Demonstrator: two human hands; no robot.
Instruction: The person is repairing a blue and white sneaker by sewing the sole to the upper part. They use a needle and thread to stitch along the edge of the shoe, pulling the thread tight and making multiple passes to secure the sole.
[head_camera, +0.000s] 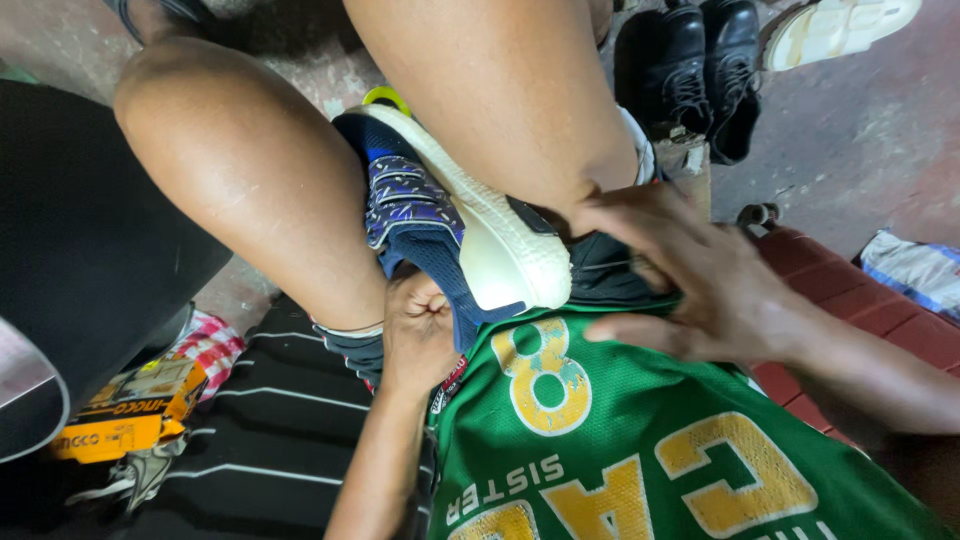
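Sneaker (470, 215) in left hand (420, 330)

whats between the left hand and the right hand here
In the head view, the heel of the blue sneaker with its white sole lies between the left hand and the right hand.

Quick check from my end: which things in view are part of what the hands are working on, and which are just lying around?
In hand:
blue sneaker with white sole, wedged between the knees
left hand, fist gripping the sneaker's heel end
right hand, spread flat beside the sole

Lying about:
pair of black shoes
white sandal
yellow box
checked cloth
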